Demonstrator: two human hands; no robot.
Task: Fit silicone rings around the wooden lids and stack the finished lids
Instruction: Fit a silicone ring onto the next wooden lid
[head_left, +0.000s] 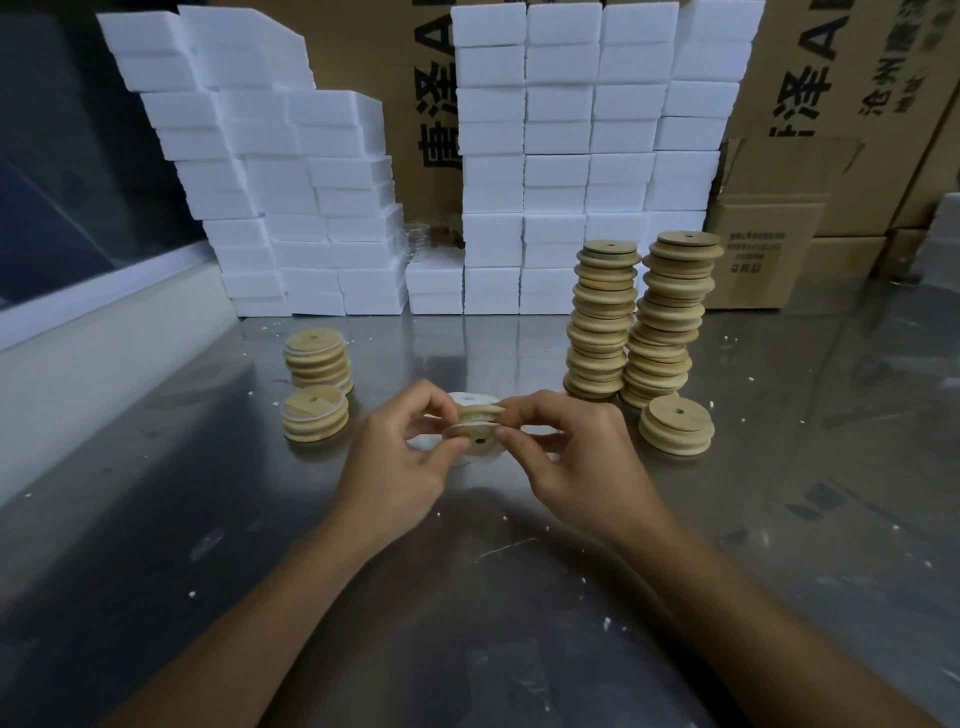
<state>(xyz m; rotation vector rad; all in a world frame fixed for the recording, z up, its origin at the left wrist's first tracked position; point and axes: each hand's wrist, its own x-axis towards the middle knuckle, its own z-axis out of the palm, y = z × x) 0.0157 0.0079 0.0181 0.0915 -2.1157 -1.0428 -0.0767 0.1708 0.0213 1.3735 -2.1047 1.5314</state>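
Note:
Both hands hold one round wooden lid (479, 427) with a centre hole just above the metal table, tilted toward me. My left hand (402, 457) pinches its left edge and my right hand (576, 457) pinches its right edge. A thin clear silicone ring (451, 429) lies partly around the lid's rim. Beneath the lid sits a white heap of rings (470, 399). On the left stand two short stacks of lids, one behind (317, 364) and one in front (315, 414). Two tall stacks of lids (636, 317) rise at the right, with a low pile (677, 425) before them.
White foam blocks (561, 156) are piled in a wall along the back of the steel table (208, 519). Cardboard boxes (763, 249) stand behind and at the right. White crumbs dot the table. A pale ledge (104, 338) runs along the left.

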